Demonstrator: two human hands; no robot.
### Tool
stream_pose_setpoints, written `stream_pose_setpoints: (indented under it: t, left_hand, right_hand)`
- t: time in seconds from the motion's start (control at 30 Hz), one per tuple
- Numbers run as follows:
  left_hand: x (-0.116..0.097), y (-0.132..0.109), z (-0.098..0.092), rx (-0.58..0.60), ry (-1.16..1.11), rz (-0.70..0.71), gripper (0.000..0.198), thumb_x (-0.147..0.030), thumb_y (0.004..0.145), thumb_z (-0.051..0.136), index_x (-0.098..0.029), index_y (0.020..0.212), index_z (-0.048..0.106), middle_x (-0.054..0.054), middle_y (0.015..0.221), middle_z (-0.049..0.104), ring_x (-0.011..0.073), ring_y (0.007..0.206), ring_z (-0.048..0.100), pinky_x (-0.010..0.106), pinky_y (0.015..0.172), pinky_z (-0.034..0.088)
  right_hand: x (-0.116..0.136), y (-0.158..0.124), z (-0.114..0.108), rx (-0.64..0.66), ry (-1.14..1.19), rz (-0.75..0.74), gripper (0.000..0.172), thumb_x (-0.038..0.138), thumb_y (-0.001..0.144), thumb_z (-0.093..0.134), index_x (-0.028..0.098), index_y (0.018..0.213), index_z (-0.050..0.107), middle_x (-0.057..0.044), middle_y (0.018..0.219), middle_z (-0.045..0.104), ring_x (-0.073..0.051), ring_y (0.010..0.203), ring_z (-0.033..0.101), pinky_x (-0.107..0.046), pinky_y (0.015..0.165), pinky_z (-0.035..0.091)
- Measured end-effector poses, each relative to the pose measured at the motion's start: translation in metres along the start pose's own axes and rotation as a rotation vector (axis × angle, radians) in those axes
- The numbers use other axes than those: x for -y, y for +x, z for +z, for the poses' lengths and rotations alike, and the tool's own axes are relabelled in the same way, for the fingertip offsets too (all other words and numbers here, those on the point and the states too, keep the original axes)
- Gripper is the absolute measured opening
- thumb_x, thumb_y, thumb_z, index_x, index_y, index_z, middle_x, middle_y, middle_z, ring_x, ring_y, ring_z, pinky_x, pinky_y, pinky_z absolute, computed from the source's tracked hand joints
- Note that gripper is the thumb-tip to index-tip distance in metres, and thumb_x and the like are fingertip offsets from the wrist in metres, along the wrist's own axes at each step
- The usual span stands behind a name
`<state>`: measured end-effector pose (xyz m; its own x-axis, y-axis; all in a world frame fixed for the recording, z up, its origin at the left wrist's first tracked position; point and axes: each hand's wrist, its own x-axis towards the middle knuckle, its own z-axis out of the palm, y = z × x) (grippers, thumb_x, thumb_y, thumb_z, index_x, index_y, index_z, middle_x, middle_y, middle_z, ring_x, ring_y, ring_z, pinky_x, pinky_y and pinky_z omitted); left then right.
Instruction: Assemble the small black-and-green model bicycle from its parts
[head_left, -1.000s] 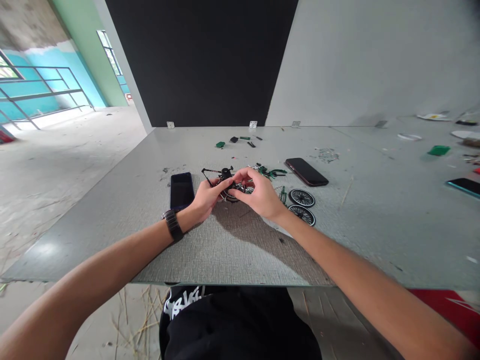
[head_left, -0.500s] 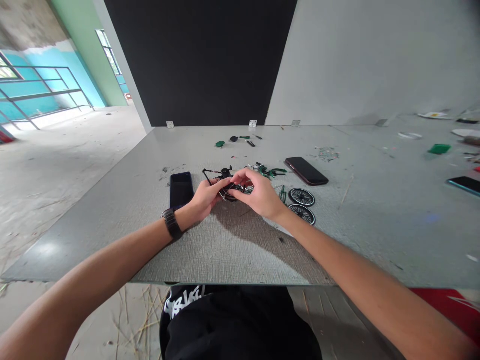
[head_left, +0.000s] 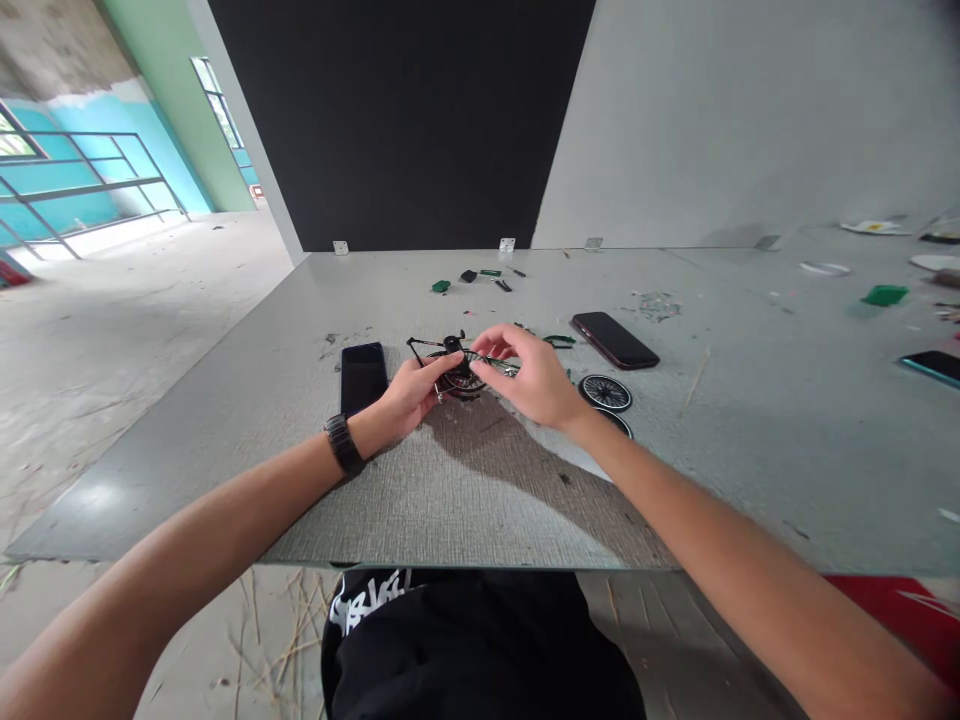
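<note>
My left hand [head_left: 409, 395] and my right hand [head_left: 534, 377] meet over a small black model bicycle assembly [head_left: 452, 364] on the grey table [head_left: 465, 490]. Both hands pinch it, the left from the left side, the right from the right with fingers curled. A black frame bar with a wheel shows between the fingertips. A black watch [head_left: 343, 444] sits on my left wrist. Two loose spoked wheels [head_left: 604, 393] lie just right of my right hand, one partly hidden by my wrist.
A dark phone [head_left: 364, 377] lies left of my left hand, another phone [head_left: 615, 340] to the right behind the wheels. Small green and black parts [head_left: 480, 279] sit farther back. More green pieces [head_left: 885, 295] and a third phone [head_left: 932, 367] lie at the far right.
My right hand has lifted slightly and shifted right, uncovering more of the wheel in the assembly and hiding part of the nearer loose wheel. My left hand keeps its grip.
</note>
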<state>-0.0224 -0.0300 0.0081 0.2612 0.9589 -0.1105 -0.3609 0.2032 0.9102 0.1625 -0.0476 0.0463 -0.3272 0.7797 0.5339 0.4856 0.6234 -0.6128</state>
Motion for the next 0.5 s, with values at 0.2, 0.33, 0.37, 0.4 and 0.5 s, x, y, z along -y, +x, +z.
stream_pose_setpoints:
  t: [0.2,0.33,0.37,0.4,0.5]
  left_hand:
    - [-0.001,-0.002,0.002,-0.035,0.025,-0.015,0.023,-0.033,0.080,0.079,-0.011,0.082,0.074,0.011,0.087,0.075,0.0131,0.069,0.065,0.027,0.065,0.052]
    - [-0.001,-0.002,0.001,-0.005,0.021,-0.001,0.024,-0.034,0.079,0.080,-0.011,0.082,0.074,0.010,0.085,0.074,0.0128,0.070,0.065,0.025,0.064,0.051]
    - [-0.001,-0.002,0.001,0.007,0.022,0.005,0.024,-0.034,0.079,0.080,-0.011,0.082,0.074,0.009,0.083,0.074,0.0126,0.070,0.065,0.025,0.064,0.051]
    - [0.000,-0.002,0.001,0.014,0.020,0.010,0.024,-0.034,0.080,0.079,-0.011,0.082,0.075,0.009,0.082,0.074,0.0124,0.069,0.065,0.025,0.064,0.051]
    - [-0.001,-0.003,0.002,-0.003,0.005,0.011,0.023,-0.032,0.080,0.078,-0.010,0.083,0.075,0.010,0.085,0.074,0.0130,0.070,0.065,0.026,0.064,0.052]
  right_hand:
    - [-0.012,0.004,-0.019,-0.054,-0.187,-0.065,0.007,0.031,0.091,0.059,0.025,0.092,0.061,-0.005,0.093,0.066,-0.022,0.089,0.061,-0.040,0.084,0.047]
    - [-0.007,0.001,-0.011,0.042,-0.185,-0.165,0.005,0.028,0.091,0.058,0.025,0.091,0.062,-0.004,0.093,0.066,-0.022,0.091,0.060,-0.040,0.088,0.047]
    - [-0.005,0.001,-0.008,0.071,-0.171,-0.187,0.005,0.026,0.092,0.057,0.025,0.091,0.062,-0.004,0.094,0.066,-0.022,0.092,0.061,-0.040,0.089,0.047]
    - [-0.002,0.001,-0.006,0.089,-0.161,-0.204,0.006,0.025,0.092,0.057,0.025,0.092,0.063,-0.004,0.096,0.067,-0.022,0.093,0.061,-0.040,0.090,0.048]
    - [0.001,0.003,-0.010,0.068,-0.179,-0.194,0.009,0.025,0.093,0.055,0.025,0.096,0.064,-0.005,0.098,0.067,-0.022,0.092,0.061,-0.040,0.089,0.048]
